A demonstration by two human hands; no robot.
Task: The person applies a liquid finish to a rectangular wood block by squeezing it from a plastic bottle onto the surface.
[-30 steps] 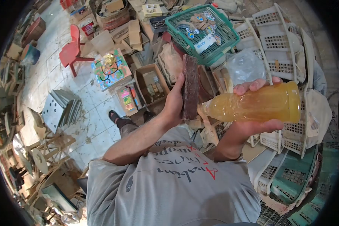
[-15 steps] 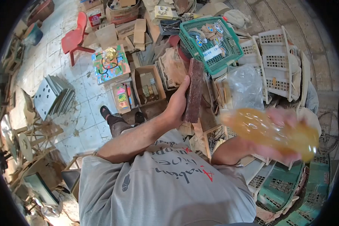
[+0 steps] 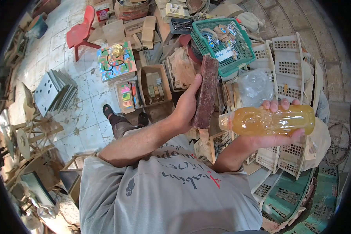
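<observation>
A long, rough, dark reddish-brown bar [image 3: 206, 95] stands nearly upright in my left hand [image 3: 186, 104], with the thumb along its left side. My right hand [image 3: 275, 138] is wrapped around a clear plastic bottle [image 3: 257, 121] of yellow liquid. The bottle lies almost level, its neck pointing left toward the bar's lower end but apart from it. Fingertips show over the bottle's upper side and the thumb along its lower side. Beyond the bar is a green plastic basket [image 3: 244, 64] holding small coloured pieces and a white label.
White plastic crates [image 3: 288, 68] stack up on the right, green crates [image 3: 286, 195] below them. A cardboard box [image 3: 167, 95] holds small blocks. A red chair [image 3: 80, 33] and stacked grey panels [image 3: 52, 91] stand on the tiled floor at left. A plastic bag [image 3: 255, 84] lies behind the bottle.
The bottle, blurred and tilted down to the right before, is now steadier and nearly level, its base raised. The bar stays in my left hand, turned slightly to show more of its broad face.
</observation>
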